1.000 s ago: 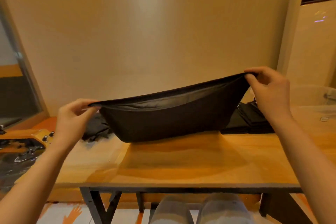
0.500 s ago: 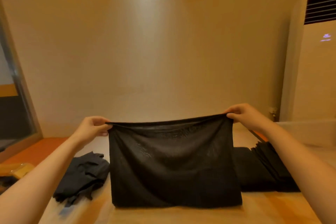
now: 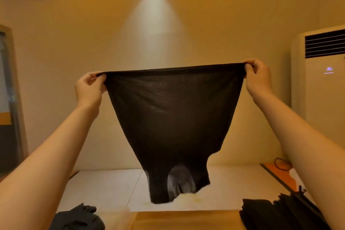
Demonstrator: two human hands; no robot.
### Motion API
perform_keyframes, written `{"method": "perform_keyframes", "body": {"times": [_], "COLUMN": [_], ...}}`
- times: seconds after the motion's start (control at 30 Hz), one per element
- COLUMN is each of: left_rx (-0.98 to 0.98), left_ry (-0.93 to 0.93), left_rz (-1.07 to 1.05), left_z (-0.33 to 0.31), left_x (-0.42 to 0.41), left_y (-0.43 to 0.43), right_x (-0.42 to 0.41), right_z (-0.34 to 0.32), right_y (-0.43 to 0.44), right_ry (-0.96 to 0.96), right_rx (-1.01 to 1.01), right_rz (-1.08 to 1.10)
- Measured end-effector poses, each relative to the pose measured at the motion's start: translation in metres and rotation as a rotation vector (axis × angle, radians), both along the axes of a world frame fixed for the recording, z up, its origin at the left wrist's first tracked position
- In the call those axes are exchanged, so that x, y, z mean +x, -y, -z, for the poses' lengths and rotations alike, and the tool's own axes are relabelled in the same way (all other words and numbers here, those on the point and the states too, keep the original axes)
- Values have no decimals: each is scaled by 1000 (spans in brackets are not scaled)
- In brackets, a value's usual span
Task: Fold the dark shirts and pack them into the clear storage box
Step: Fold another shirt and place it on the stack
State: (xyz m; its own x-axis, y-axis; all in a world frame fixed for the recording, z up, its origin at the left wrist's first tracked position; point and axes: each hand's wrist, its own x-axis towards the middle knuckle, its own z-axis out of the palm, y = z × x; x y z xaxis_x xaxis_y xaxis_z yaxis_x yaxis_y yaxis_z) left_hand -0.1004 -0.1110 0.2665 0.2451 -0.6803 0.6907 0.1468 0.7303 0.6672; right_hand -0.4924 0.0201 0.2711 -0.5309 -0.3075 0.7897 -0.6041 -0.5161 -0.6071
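Left hand (image 3: 89,88) and right hand (image 3: 258,78) pinch the hem corners of a dark shirt (image 3: 173,127), hanging it straight above the table (image 3: 186,220), apparently for folding.

I see the shirt (image 3: 173,117) hanging between my left grip (image 3: 89,89) at 10 o'clock and right grip (image 3: 258,78) at 2 o'clock, above the tabletop (image 3: 186,218), with a loose heap (image 3: 78,218) on it at 7 o'clock and a folded stack (image 3: 261,213) at 5 o'clock.
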Motion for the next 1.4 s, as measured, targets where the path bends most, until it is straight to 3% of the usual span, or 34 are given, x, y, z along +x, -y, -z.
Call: {"method": "perform_keyframes", "body": {"times": [0.27,0.63,0.87,1.13,1.4], "left_rx": [4,271,282,328,426], "left_ry": [112,319,348,336,346], "left_rz": [90,-4,-28,0,81], "left_z": [77,238,273,317,341], "left_x": [48,107,108,120,120], "left_y": [-85,-186,-250,-309,-360], "right_x": [28,75,106,122,128], "right_z": [76,207,261,303,329], "right_y": [-61,-162,-224,-293,-349], "right_ry": [-46,-118,80,31,126], "right_rx": [179,521,392,281,409], "right_rz": [-154,-121,-130,13,11]}}
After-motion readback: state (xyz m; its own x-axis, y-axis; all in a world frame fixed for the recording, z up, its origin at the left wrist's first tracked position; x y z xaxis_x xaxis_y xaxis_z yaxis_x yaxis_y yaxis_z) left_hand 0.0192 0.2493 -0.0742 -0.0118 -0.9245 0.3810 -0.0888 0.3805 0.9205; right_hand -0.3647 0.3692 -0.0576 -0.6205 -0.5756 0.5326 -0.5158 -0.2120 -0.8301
